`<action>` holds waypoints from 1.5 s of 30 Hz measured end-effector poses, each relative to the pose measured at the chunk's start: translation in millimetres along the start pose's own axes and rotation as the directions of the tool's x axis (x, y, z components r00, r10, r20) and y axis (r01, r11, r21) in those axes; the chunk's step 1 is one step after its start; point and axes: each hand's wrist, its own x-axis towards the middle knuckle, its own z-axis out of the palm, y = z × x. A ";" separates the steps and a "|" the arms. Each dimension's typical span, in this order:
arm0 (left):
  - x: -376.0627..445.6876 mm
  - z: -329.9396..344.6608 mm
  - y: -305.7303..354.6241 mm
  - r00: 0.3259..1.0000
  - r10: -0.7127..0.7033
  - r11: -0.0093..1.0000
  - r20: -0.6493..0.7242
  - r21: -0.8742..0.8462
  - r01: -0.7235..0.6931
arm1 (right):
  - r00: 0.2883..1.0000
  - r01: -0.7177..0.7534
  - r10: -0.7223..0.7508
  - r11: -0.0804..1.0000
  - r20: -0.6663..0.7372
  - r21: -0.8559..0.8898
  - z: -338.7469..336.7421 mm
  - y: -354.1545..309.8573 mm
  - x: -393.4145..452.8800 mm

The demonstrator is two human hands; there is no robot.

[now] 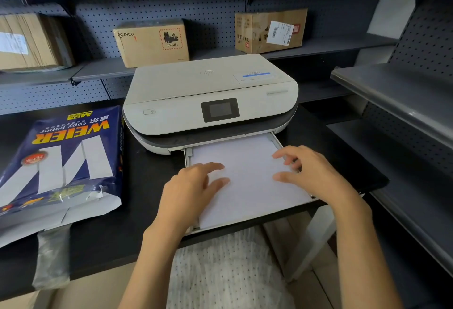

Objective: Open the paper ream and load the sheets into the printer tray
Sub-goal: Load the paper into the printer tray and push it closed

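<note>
A white printer [210,95] stands on the black table [137,176], its paper tray [188,159] pulled out toward me. A stack of white sheets [247,178] lies in the tray. My left hand [188,191] rests on the stack's left side, fingers spread. Over the stack's right side my right hand [308,171] has its fingers apart, fingertips touching the paper. Left of the printer lies the blue paper ream wrapper [61,161], torn open at its near end.
Grey pegboard shelves run behind and to the right, holding cardboard boxes [152,44] [269,30]. A crumpled clear plastic piece [52,257] hangs at the table's front left edge. The grey shelf [392,93] on the right juts close to the tray.
</note>
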 end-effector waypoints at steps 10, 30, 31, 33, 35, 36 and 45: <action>-11.8 6.2 11.2 0.897 0.347 0.938 0.273 -0.086 -0.337 | 0.957 0.117 -0.095 0.991 0.275 -0.065 7.3 -9.6 -13.5; -7.4 9.0 3.2 0.897 0.377 0.924 0.230 -0.027 -0.382 | 0.959 0.188 -0.170 0.980 0.227 -0.060 12.7 -11.7 -15.1; -7.6 8.6 2.9 0.897 0.377 0.924 0.232 -0.032 -0.381 | 0.958 0.193 -0.173 0.979 0.229 -0.069 13.0 -12.1 -16.3; -7.5 7.9 2.9 0.895 0.383 0.921 0.228 -0.024 -0.388 | 0.957 0.212 -0.184 0.972 0.223 -0.106 12.6 -14.1 -18.2; -7.5 7.5 3.9 0.894 0.394 0.915 0.216 -0.003 -0.403 | 0.951 0.252 -0.216 0.955 0.222 -0.153 11.7 -17.3 -19.7; -7.6 7.6 4.5 0.893 0.398 0.913 0.210 0.004 -0.408 | 0.947 0.273 -0.232 0.946 0.223 -0.175 11.4 -18.7 -20.3; -6.5 9.7 2.5 0.895 0.393 0.918 0.210 -0.025 -0.397 | 0.951 0.238 -0.209 0.965 0.226 -0.109 15.9 -13.0 -19.0</action>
